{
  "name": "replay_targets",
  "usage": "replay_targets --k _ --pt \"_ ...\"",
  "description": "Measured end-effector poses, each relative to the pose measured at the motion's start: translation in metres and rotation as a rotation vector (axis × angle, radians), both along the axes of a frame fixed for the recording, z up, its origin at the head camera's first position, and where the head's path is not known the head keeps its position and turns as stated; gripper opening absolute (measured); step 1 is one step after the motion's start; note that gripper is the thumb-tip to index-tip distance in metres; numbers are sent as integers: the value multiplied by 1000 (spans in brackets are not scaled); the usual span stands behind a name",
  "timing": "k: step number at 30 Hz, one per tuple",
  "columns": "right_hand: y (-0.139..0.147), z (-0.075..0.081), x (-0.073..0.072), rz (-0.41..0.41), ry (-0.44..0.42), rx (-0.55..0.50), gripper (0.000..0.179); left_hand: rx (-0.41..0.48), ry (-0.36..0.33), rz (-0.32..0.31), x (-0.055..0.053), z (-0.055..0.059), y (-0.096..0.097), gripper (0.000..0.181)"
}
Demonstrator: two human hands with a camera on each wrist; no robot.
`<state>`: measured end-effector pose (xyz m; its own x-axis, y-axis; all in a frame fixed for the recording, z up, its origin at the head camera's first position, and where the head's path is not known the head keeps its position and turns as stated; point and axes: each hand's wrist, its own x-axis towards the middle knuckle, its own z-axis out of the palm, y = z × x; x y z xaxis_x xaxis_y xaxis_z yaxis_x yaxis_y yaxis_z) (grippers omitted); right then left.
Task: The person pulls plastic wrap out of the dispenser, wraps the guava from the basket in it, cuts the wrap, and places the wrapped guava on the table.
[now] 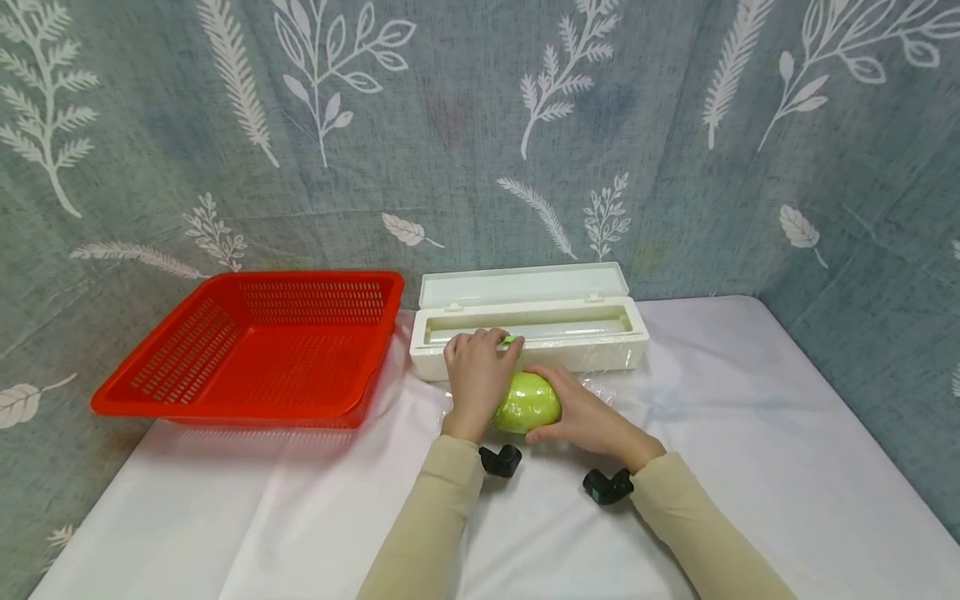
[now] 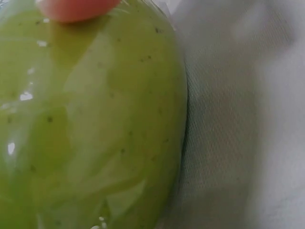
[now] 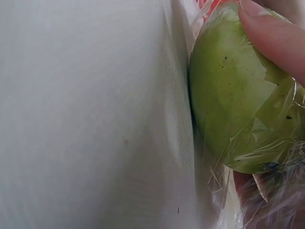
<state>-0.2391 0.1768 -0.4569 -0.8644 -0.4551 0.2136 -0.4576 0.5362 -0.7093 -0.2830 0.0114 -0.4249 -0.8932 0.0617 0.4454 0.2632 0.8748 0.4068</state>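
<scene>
A smooth green fruit [image 1: 528,404] with small dark specks lies on the white cloth, covered in clear cling film [image 3: 252,157]. My right hand [image 1: 581,414] grips its right side, with the thumb [image 3: 274,38] pressed over the film. The left hand [image 1: 477,379] is at the front edge of a white cling film dispenser [image 1: 540,354], its thumb and finger pinching a small bright green slider [image 1: 509,339]. In the left wrist view the fruit [image 2: 105,119] fills the left half, with one fingertip [image 2: 78,7] over its top. The dispenser's lid [image 1: 525,286] is raised, and a film roll lies inside.
A red perforated plastic basket [image 1: 360,414] stands to the left of the dispenser. Loose film spreads around the fruit. A grey curtain [image 1: 465,167] with white leaf patterns hangs behind the cloth-covered table [image 1: 750,433].
</scene>
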Motion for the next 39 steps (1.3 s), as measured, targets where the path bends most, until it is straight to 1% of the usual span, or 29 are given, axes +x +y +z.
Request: replay_targets --k 3,9,15,22,27,30,34,36,39 --pt "0 -2 1 3 1 9 85 -14 -3 13 0 -1 0 35" --pt "0 -3 0 -1 14 2 85 -15 15 19 -1 -3 1 35" --pt "0 -2 2 -4 -13 0 84 9 5 30 0 -4 1 34" --pt "0 -1 1 2 9 3 85 49 20 33 -2 -4 1 30" --pt "-1 -5 2 7 3 -2 85 58 24 72 -1 -8 -3 29" --pt "-1 -5 3 3 1 2 85 60 44 88 -1 -11 -7 29" --pt "-1 -3 3 -6 11 0 85 56 73 83 -3 -12 -10 31" --pt "-1 -3 3 -5 9 -1 85 51 74 80 -3 -12 -10 31" --pt "-1 -1 2 1 4 7 85 53 65 85 -4 -10 -11 32"
